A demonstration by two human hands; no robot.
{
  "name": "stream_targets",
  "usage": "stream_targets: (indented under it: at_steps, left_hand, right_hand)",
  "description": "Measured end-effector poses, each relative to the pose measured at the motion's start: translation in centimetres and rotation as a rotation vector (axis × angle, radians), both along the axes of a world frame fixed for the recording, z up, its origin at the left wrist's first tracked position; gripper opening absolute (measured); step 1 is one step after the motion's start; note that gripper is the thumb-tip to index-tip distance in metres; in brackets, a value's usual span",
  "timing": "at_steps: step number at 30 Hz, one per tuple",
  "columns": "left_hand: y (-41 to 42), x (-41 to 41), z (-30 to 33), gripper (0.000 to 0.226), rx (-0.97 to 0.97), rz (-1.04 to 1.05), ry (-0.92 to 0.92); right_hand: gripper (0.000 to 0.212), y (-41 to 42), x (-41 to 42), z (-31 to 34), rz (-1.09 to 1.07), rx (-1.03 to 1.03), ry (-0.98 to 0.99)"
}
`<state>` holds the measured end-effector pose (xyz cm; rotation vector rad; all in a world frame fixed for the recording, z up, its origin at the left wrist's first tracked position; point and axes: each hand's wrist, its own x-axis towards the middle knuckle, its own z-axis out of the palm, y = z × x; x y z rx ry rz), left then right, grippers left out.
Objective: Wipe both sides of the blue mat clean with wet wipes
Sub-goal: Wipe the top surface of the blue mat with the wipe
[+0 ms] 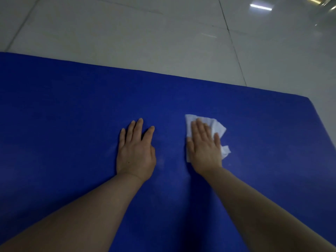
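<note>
Two bare hands lie flat on the blue mat (pixel 72 115), which is spread over a pale tiled floor (pixel 127 33). The mat fills most of the head view; its far edge runs across the upper part of the view, dropping toward the right, where a rounded corner shows at the right side.

Left hand (pixel 135 151): palm down directly on the mat surface, fingers straight and slightly spread, thumb tucked along the inner side. It holds nothing. It sits near the middle of the visible mat, beside the right hand with a strip of bare mat between them.

Right hand (pixel 204 148): palm down, fingers straight and close together, pressing on a white wet wipe (pixel 221 130). The wipe lies flat between palm and mat, crumpled at its edges. It sticks out past the fingertips on the far side, past the little-finger side to the right, and in a thin strip along the thumb side. Most of its middle is hidden under the hand. The fingers are not curled round it; they bear down on it with the flat of the hand.

Faint lighter smudges show on the mat surface near both hands and to the right of the wipe. Both forearms are bare and reach in from the lower edge of the view.
</note>
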<state>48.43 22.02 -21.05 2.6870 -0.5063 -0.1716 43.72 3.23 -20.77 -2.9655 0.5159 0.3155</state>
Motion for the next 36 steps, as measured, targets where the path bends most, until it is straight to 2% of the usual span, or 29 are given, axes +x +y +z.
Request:
stream_targets:
  at_steps: [2,7,12,16,20,22,24,26,27,28,30,32,33,36]
  left_hand:
    - [0.0,0.0,0.0,0.055,-0.007,0.001,-0.01]
    - [0.0,0.0,0.4,0.059,-0.041,0.004,0.002]
    - [1.6,-0.9,0.0,0.04,-0.138,-0.016,-0.016]
    - [4.3,-4.8,-0.5,0.04,0.011,-0.02,-0.094]
    - [4.7,-5.1,-1.0,0.055,0.11,-0.046,-0.077]
    - [4.5,-5.0,-1.0,0.055,0.111,-0.053,-0.071]
    - [4.5,-5.0,-1.1,0.055,0.114,-0.047,-0.09]
    - [4.5,-5.0,-1.2,0.055,0.121,-0.047,-0.104]
    - [4.4,-5.0,-1.2,0.055,0.12,-0.049,-0.106]
    - [4.4,-5.0,-1.2,0.055,0.119,-0.049,-0.104]
    - [4.4,-5.0,-1.0,0.056,0.125,-0.047,-0.096]
    - [4.4,-5.0,-0.9,0.055,0.134,-0.046,-0.095]
    - [4.3,-5.0,-0.8,0.055,0.136,-0.048,-0.098]
    - [4.3,-5.0,-0.9,0.055,0.13,-0.05,-0.105]
  right_hand:
    - [0.061,1.1,0.3,0.1,-0.086,-0.026,0.042]
    - [0.059,7.2,-2.0,-0.7,0.373,-0.018,-0.07]
    - [0.06,6.9,-1.7,-0.3,0.371,-0.005,-0.026]
    - [0.061,6.9,-1.8,-0.1,0.36,0.022,-0.001]
    - [0.064,6.3,-1.9,0.0,0.395,0.049,0.013]
    - [0.069,4.1,-2.5,0.0,0.292,0.031,0.0]
    - [0.074,1.1,-3.4,0.1,0.028,-0.013,0.019]
    - [0.066,-0.5,-4.3,0.3,-0.231,-0.032,0.076]
    - [0.063,-0.1,-4.6,0.3,-0.273,-0.037,0.089]
    - [0.061,1.1,-4.9,0.2,-0.235,-0.054,0.052]
    - [0.06,4.6,-5.7,-0.1,-0.01,-0.043,-0.06]
    - [0.059,6.2,-6.7,-0.6,0.201,-0.003,-0.077]
    - [0.058,5.5,-6.9,-0.7,0.224,-0.017,-0.085]
    - [0.059,0.4,-7.0,-0.5,-0.074,-0.08,-0.087]
